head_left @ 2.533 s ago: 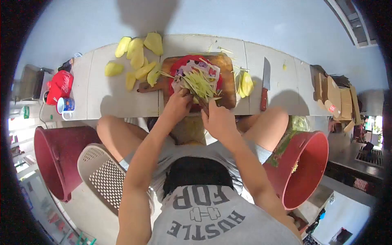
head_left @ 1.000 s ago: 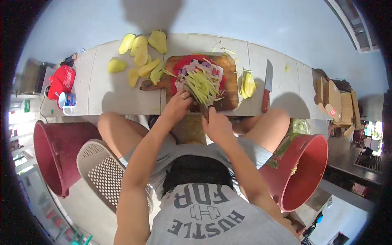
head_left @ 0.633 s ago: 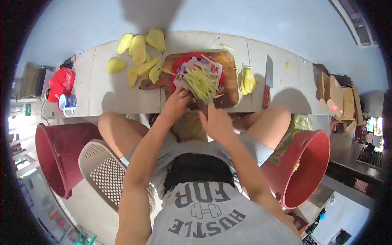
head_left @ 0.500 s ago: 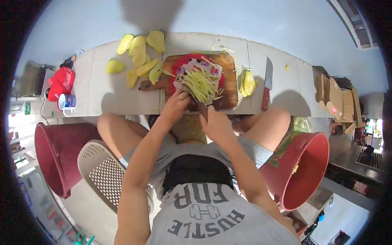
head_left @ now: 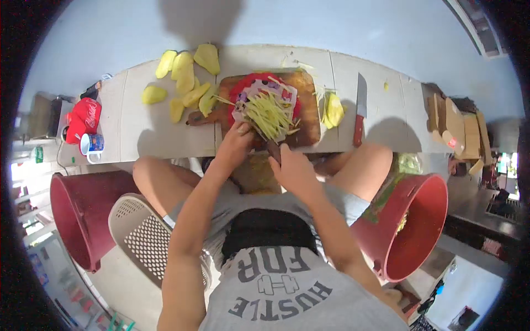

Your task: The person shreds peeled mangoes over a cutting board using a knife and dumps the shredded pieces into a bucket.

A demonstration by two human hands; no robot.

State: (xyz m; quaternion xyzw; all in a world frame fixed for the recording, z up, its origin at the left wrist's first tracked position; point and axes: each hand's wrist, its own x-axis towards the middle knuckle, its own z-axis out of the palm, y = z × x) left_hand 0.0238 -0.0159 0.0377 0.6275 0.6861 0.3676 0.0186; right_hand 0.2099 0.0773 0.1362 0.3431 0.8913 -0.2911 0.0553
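Observation:
A wooden cutting board (head_left: pixel 310 129) lies on the tiled counter, with a red patterned cloth (head_left: pixel 238 88) on it. Pale yellow-green strips (head_left: pixel 270 115), apparently cut green mango, are heaped on the cloth. My right hand (head_left: pixel 295 168) is closed around the dark handle of a knife (head_left: pixel 274 151), whose blade is mostly hidden by the strips. At the heap's near left edge, my left hand (head_left: pixel 234 144) has its fingers closed at the cloth; what they grip is hidden. Peeled green mangoes (head_left: pixel 183 66) lie left of the board, and another cut mango piece (head_left: pixel 333 110) rests to its right.
A second knife (head_left: pixel 361 99) with a reddish handle lies right of the board. At the counter's left end are a mug (head_left: pixel 93 144) and a red cap (head_left: pixel 84 117); cardboard (head_left: pixel 454 127) sits at the right. Red bins (head_left: pixel 77 220) flank me below, beside a perforated light basket (head_left: pixel 144 240).
The view has shifted slightly. Both hands keep nearly the same place at the near edge of the strips, the right one still holding the knife.

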